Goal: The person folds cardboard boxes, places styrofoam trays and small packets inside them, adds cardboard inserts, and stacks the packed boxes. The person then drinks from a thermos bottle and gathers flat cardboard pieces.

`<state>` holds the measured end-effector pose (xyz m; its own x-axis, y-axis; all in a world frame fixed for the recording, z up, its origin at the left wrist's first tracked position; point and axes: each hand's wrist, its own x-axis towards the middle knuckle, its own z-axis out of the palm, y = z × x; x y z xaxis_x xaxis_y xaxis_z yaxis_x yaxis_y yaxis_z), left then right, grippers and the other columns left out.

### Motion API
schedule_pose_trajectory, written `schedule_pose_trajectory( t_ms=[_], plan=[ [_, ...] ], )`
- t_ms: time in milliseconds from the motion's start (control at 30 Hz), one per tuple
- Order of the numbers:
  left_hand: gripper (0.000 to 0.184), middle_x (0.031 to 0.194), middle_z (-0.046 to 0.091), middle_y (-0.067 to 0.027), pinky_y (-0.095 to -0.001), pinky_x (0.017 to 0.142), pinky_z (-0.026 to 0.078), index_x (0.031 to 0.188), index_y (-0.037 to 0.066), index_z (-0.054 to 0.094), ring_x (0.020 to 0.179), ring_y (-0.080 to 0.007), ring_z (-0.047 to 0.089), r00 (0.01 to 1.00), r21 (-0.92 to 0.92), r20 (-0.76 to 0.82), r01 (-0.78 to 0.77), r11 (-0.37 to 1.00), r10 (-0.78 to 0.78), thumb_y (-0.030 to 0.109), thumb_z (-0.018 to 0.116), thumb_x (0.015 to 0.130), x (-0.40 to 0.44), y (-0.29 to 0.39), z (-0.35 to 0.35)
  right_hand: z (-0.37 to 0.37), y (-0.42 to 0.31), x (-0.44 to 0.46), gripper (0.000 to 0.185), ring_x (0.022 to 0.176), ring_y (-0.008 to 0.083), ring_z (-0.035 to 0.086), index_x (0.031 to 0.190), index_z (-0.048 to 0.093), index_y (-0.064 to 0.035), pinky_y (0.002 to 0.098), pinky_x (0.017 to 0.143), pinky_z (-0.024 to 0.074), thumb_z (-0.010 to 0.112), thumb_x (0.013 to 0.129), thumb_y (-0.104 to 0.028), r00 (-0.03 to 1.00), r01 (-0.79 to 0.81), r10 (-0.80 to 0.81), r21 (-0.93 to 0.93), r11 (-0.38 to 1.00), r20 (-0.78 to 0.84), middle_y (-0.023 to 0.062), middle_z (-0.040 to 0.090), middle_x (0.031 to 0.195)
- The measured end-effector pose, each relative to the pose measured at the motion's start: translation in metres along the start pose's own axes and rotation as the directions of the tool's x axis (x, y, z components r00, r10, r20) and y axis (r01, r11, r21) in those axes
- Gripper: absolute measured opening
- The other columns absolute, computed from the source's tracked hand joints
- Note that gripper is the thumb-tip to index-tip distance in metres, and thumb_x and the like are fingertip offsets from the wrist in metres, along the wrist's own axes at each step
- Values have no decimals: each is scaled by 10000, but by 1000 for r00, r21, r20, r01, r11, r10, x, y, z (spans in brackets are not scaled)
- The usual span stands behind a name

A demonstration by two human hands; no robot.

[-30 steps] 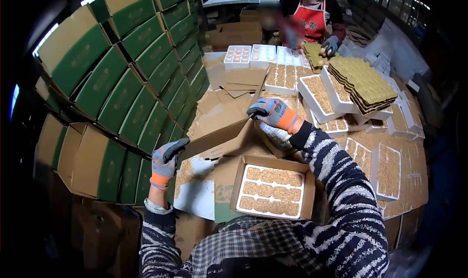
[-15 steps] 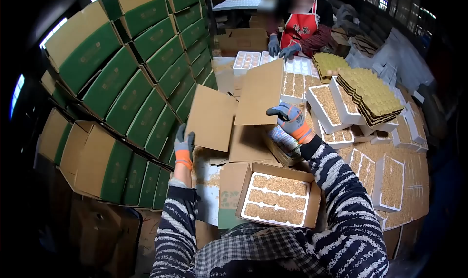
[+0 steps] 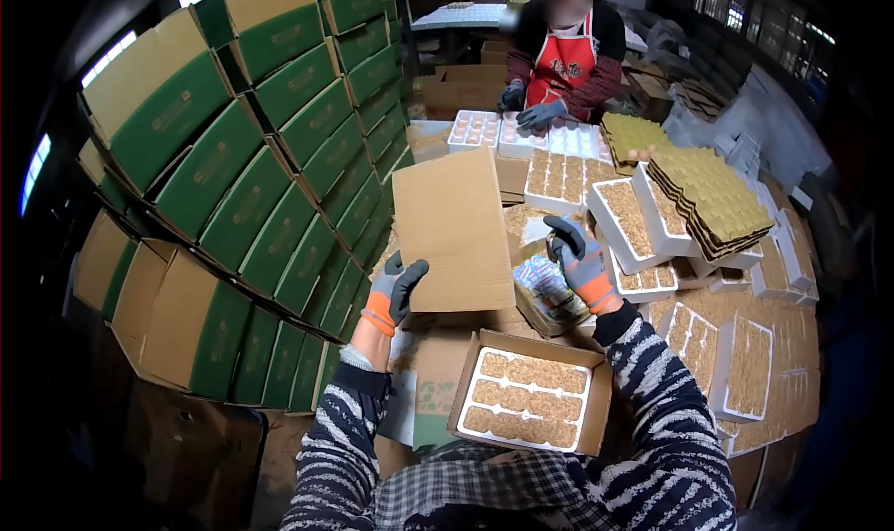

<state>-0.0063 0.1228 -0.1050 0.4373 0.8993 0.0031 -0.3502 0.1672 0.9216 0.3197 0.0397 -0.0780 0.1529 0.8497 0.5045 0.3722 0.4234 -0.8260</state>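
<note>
My left hand (image 3: pixel 395 289), in a grey glove with an orange cuff, grips the lower left edge of a flat brown cardboard sheet (image 3: pixel 452 233). The sheet stands tilted above the table. To its right, my right hand (image 3: pixel 579 263), gloved alike, has its fingers apart and holds nothing. It is beside a small open container of blue-and-white printed packets (image 3: pixel 548 287). Nearest my body sits an open carton (image 3: pixel 601 410). Inside the carton lies a white foam tray (image 3: pixel 526 389) filled with brown, husk-like material in three rows.
Green-and-tan cartons (image 3: pixel 209 173) are stacked high at left. Husk-filled foam boxes (image 3: pixel 624 219) and yellowish egg trays (image 3: pixel 712 196) crowd the right. Across the table, a gloved co-worker in a red apron (image 3: pixel 561 70) has hands at white egg trays (image 3: pixel 475 129).
My left hand has moved right with the cardboard. My right hand has let go of its cardboard piece and opened. The two pieces seen before now appear as one sheet.
</note>
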Motion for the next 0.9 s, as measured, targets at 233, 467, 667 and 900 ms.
schedule_pose_trajectory(
  t_ms=[233,467,667,900],
  plan=[
    [460,1201,628,-109,-316,900,504,1297,-28,514,1065,-189,611,999,81,31,-37,996,34,141,643,890,-31,6,17,-9,-22,30,369,908,156,583,1292,551,-58,292,829,470,513,970,-233,929,-100,82,31,995,360,73,643,1034],
    [491,1265,591,-107,-305,937,481,1359,-17,461,1130,-189,576,999,-3,37,21,1000,-21,141,600,916,-45,-4,-1,28,-8,39,306,789,130,626,1189,633,-45,275,728,509,569,944,-217,727,632,-576,-37,774,373,66,687,930],
    [538,1285,574,-133,-317,943,476,1402,-3,409,1144,-197,564,997,-116,8,74,990,-74,250,563,953,-62,-24,-18,43,-18,40,225,804,268,649,1077,677,-99,326,724,518,599,895,-207,781,2,144,-233,973,607,108,687,1003],
    [997,1496,281,-214,-399,1140,257,1508,6,171,1386,-333,288,841,844,-47,-255,472,539,455,722,808,-42,-18,21,74,-62,37,303,725,375,628,862,675,-15,422,679,501,614,844,-311,908,-123,235,-318,940,346,193,661,751]
  ],
)
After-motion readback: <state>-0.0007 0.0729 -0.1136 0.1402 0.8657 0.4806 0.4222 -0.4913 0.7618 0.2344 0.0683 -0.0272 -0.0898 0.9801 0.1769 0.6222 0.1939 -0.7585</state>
